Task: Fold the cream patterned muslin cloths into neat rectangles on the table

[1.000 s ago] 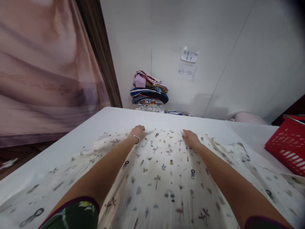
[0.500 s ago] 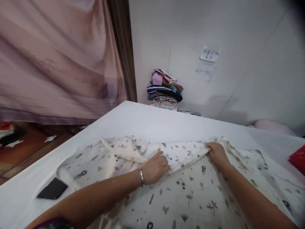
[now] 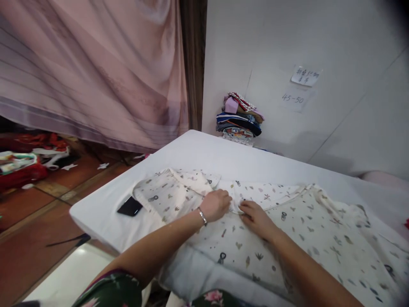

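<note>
A cream garment (image 3: 297, 230) printed with small plants and animals lies spread over the white table (image 3: 204, 153). My left hand (image 3: 217, 204), a bangle on its wrist, rests on the garment near its collar with fingers curled onto the folded fabric edge. My right hand (image 3: 255, 217) lies right beside it, fingers pressed on the same fold. The two hands almost touch.
A black phone (image 3: 130, 206) lies on the table's left corner beside the garment. A stack of folded clothes (image 3: 239, 119) sits at the far wall under paper notes (image 3: 305, 76). A pink curtain (image 3: 96, 72) hangs on the left; red items (image 3: 25, 162) lie on the floor.
My hands drew back from the garment's far edge and came together near the collar, the right hand moving left. The view swung left, showing the phone and floor; the red basket left view.
</note>
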`<state>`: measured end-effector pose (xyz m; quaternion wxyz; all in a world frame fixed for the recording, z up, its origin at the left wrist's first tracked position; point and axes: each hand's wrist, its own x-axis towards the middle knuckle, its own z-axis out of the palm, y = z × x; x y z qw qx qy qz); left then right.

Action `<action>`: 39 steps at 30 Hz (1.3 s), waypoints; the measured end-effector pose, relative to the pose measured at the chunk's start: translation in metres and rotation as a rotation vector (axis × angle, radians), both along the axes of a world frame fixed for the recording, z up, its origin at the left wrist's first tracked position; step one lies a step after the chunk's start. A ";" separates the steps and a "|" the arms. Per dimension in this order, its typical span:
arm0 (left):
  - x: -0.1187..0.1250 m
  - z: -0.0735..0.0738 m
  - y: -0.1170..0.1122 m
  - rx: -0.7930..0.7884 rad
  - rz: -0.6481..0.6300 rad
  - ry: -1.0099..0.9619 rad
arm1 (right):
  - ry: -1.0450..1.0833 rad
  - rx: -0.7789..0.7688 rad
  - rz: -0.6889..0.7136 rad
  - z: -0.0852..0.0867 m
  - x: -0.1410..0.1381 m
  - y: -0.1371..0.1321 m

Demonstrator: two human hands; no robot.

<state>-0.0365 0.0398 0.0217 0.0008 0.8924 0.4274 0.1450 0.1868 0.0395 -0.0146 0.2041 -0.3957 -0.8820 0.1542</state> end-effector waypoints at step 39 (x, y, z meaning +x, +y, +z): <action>-0.096 -0.015 -0.103 -0.552 0.727 -2.144 | 0.300 -0.460 0.064 0.004 -0.089 -0.033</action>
